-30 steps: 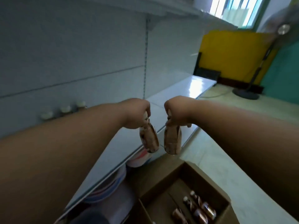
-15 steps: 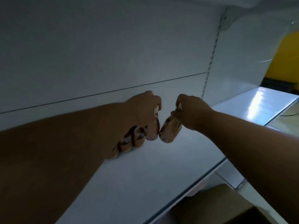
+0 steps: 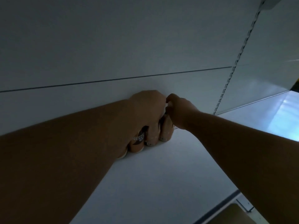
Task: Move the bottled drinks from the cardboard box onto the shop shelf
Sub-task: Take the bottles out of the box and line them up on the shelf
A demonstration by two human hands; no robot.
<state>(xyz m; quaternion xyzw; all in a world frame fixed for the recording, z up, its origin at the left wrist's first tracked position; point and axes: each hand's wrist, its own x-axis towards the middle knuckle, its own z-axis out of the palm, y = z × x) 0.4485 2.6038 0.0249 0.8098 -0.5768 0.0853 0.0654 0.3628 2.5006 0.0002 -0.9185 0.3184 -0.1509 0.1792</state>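
Here, both arms outstretched over the shelf (image 3: 161, 183). Left hand (image 3: 145, 105) and right hand (image 3: 179, 109) touching, fingers seemingly closed atop bottles (image 3: 166, 130) standing against the back panel.

There is a single view, from a wide-angle camera worn on the person's head, so no second view shares any of the scene. It looks forward and slightly down along both forearms at the white shop shelf (image 3: 161, 183), from close in: the shelf board fills the lower middle of the frame and its back panel (image 3: 113, 46) fills the upper half. The shelf's front edge runs diagonally across the lower right corner. A slotted upright (image 3: 234, 65) stands right of centre, leaning with the lens distortion.
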